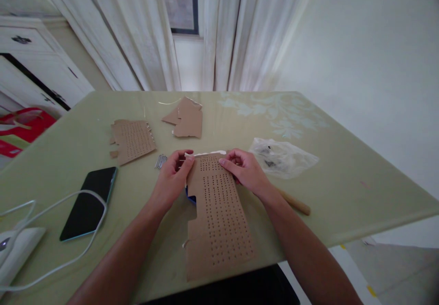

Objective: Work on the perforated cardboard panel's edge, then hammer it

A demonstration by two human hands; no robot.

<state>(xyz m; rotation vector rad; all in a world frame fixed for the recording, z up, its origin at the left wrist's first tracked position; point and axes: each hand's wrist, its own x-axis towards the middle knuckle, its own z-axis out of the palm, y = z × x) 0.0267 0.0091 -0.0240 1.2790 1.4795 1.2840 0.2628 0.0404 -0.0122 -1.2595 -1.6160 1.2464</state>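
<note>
Between both hands is a long piece of brown cardboard [219, 213] punched with rows of small holes, its far edge torn and white. My left hand [174, 172] pinches the far left corner, thumb on top. At the far right corner, my right hand [245, 165] grips the same cardboard with its thumb on the face and fingers curled behind. A blue object [190, 197] shows partly under the cardboard's left side; most of it is hidden. Several metal nails [160, 161] lie just left of my left hand. A wooden handle [294, 201] sticks out from beneath my right forearm.
A second perforated cardboard piece [134, 141] and torn cardboard scraps [190, 120] lie farther back on the table [343, 181]. Right of my hands is a clear plastic bag [283, 158] with small dark items. At left are a phone [89, 202], a white cable [77, 259] and a power strip [20, 254].
</note>
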